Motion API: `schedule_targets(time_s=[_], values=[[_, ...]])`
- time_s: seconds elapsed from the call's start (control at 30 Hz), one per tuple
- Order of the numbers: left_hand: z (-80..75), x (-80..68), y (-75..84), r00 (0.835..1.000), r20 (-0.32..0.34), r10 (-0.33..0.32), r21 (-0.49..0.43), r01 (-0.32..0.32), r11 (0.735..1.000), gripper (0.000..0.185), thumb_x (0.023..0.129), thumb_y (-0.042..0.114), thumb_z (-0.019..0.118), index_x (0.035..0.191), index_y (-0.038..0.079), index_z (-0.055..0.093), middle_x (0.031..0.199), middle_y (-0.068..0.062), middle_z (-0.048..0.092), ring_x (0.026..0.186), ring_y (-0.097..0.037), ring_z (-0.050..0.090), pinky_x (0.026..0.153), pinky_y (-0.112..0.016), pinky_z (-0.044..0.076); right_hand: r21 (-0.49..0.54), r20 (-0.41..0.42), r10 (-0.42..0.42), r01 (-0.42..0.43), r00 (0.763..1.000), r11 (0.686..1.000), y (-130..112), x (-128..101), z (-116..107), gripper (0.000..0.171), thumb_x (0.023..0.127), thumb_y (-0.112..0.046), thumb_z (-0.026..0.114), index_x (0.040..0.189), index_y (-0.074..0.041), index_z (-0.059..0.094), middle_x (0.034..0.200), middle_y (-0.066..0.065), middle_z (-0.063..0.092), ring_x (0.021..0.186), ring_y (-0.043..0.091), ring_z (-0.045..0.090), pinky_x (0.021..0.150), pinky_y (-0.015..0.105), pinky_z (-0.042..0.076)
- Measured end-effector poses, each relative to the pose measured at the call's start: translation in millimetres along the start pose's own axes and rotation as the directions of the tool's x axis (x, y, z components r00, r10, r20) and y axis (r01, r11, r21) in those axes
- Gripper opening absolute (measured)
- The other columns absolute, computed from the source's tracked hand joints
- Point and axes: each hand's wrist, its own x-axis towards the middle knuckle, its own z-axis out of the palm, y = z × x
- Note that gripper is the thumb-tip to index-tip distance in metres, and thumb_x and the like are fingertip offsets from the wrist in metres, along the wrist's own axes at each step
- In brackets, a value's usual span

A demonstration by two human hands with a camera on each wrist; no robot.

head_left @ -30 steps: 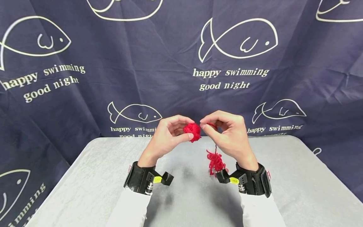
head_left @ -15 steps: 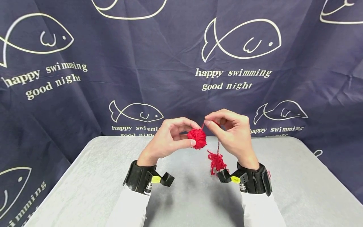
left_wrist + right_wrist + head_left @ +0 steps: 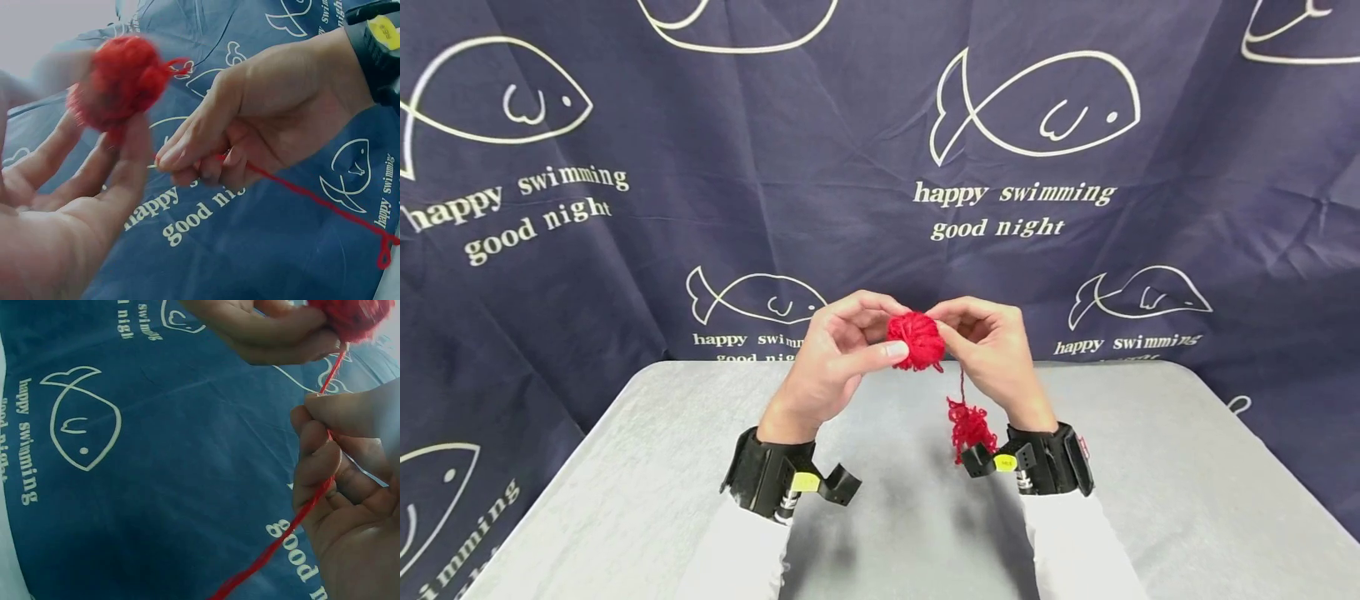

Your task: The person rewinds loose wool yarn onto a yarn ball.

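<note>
A small ball of red yarn (image 3: 917,342) is held up above the table between the thumb and fingers of my left hand (image 3: 827,358). Just to its right, my right hand (image 3: 992,350) pinches the yarn strand (image 3: 265,556) between thumb and forefinger. The strand runs taut from the ball (image 3: 128,81) through the right hand's curled fingers, as the right wrist view shows. From there it drops to a loose tangle of red yarn (image 3: 972,427) below the right hand. A short loop sticks out of the ball's side in the left wrist view.
Behind the grey-white table (image 3: 895,533) hangs a dark blue cloth (image 3: 865,167) printed with white fish and lettering. Black camera bands (image 3: 771,471) sit on both wrists, and the right band's camera partly overlaps the yarn tangle in the head view.
The right hand has moved left and in close to the ball. The left hand has turned the ball and raised it slightly over the last half second.
</note>
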Motion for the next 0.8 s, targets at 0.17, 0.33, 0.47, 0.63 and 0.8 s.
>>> schedule_targets(time_s=[0.17, 0.33, 0.47, 0.63, 0.8], values=[[0.0, 1.8, -2.5, 0.97, -0.218, 0.103, 0.01, -0.104, 0.995, 0.029, 0.075, -0.013, 0.065, 0.1, 0.003, 0.064, 0.094, -0.01, 0.068, 0.082, -0.022, 0.064, 0.072, -0.03, 0.055, -0.045, 0.057, 0.061, -0.059, 0.997, 0.997, 8.6, -1.8, 7.4, 0.01, 0.079, 0.002, 0.071, 0.089, 0.0, 0.07, 0.075, 0.011, 0.066, 0.059, 0.019, 0.057, 0.052, 0.024, 0.048], [-3.5, 4.1, -4.9, 0.908, -0.348, 0.233, 0.172, -0.182, 0.968, 0.031, 0.072, -0.014, 0.068, 0.1, -0.002, 0.062, 0.096, -0.012, 0.066, 0.085, -0.025, 0.065, 0.076, -0.034, 0.056, -0.171, 0.147, 0.108, -0.083, 0.983, 0.982, -14.3, -2.2, 15.6, 0.006, 0.079, 0.002, 0.071, 0.084, -0.001, 0.069, 0.072, 0.011, 0.066, 0.058, 0.021, 0.057, 0.051, 0.025, 0.047], [-11.8, 3.1, -7.2, 0.9, -0.319, 0.298, 0.444, -0.136, 0.886, 0.032, 0.072, -0.01, 0.073, 0.102, -0.004, 0.062, 0.099, -0.012, 0.064, 0.087, -0.027, 0.063, 0.076, -0.039, 0.056, -0.235, 0.17, 0.094, -0.052, 0.981, 0.971, -36.0, -2.4, 17.2, 0.007, 0.079, 0.004, 0.07, 0.083, -0.001, 0.07, 0.069, 0.01, 0.064, 0.056, 0.022, 0.055, 0.05, 0.027, 0.047], [-21.0, 0.7, -9.1, 0.945, -0.265, 0.192, 0.649, 0.028, 0.76, 0.03, 0.07, -0.005, 0.075, 0.098, 0.002, 0.066, 0.092, -0.007, 0.066, 0.081, -0.021, 0.064, 0.074, -0.034, 0.056, -0.24, 0.143, 0.047, -0.011, 0.989, 0.971, -45.8, -2.8, 10.5, 0.01, 0.078, 0.007, 0.07, 0.084, -0.001, 0.07, 0.069, 0.009, 0.064, 0.056, 0.02, 0.053, 0.048, 0.026, 0.045], [-18.1, -0.7, -5.3, 0.979, -0.19, -0.069, 0.651, 0.178, 0.738, 0.027, 0.07, -0.007, 0.074, 0.095, -0.002, 0.065, 0.087, -0.012, 0.067, 0.076, -0.022, 0.064, 0.074, -0.035, 0.055, -0.202, 0.093, 0.001, 0.018, 0.996, 0.979, -45.8, -1.9, 3.8, 0.01, 0.076, 0.01, 0.069, 0.084, 0.004, 0.069, 0.072, 0.012, 0.064, 0.056, 0.019, 0.053, 0.046, 0.024, 0.043]])
